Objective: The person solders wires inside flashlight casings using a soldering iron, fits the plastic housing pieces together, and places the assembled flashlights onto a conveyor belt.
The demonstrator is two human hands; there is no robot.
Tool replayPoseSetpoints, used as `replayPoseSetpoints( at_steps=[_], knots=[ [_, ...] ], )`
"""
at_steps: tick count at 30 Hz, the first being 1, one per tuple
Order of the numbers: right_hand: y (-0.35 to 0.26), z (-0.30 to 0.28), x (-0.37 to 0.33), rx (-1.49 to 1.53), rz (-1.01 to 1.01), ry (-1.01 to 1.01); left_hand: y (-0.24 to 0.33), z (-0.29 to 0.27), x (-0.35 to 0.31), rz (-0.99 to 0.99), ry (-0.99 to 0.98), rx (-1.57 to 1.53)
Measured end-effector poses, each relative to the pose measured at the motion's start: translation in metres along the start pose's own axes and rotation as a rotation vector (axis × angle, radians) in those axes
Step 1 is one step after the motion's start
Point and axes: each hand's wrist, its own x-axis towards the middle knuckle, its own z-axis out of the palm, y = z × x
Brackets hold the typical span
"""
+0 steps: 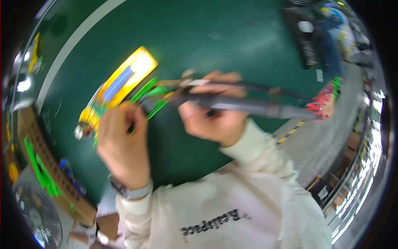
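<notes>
My right hand [217,116] is closed around a long dark rod-shaped tool [257,107], blurred by motion, which reaches out to the right. A thinner dark shaft [261,88] runs above it along the same line; I cannot tell whether the two are joined. Left of it, my left hand [124,133] has its fingers curled into a pinch beside bright green plastic pieces [156,108]. What sits between those fingertips is hidden. Beyond the left hand lies a yellow case [137,62] with a blue panel, and near its lower end are small, smeared yellow and pale parts [85,124].
A green work surface [199,41] spreads under my hands. At the left edge stands a long cardboard box [62,170] with green parts, next to a fan [39,216]. Red pieces [321,103] are heaped at the right edge; a dark object [302,41] lies farther back.
</notes>
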Motion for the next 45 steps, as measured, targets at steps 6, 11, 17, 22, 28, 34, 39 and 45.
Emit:
replayPoseSetpoints(
  at_steps=[6,11,17,22,28,34,39,45],
  knots=[
    [-0.012,0.000,0.008,-0.158,-0.079,0.198,0.008,-0.006,-0.004,-0.009,-0.012,0.048],
    [-0.008,0.001,0.004,-0.098,-0.059,0.202,0.003,-0.004,-0.006,-0.035,-0.005,-0.056],
    [-0.014,0.004,0.007,-0.163,-0.098,0.292,0.010,0.001,0.002,-0.094,-0.027,-0.036],
    [-0.012,-0.002,-0.001,-0.187,-0.041,0.286,-0.009,0.006,-0.007,0.055,0.086,-0.075],
    [-0.013,-0.004,0.007,-0.052,0.002,0.289,-0.007,0.010,-0.004,0.079,0.121,-0.046],
    [-0.014,-0.001,0.007,-0.055,0.013,0.289,-0.010,0.012,-0.002,0.113,0.110,-0.011],
    [-0.014,0.000,0.009,-0.081,-0.023,0.241,-0.011,0.011,-0.002,0.127,0.093,0.015],
    [-0.018,0.001,0.008,-0.132,0.016,0.192,-0.010,0.011,0.000,0.132,0.097,-0.006]
  ],
)
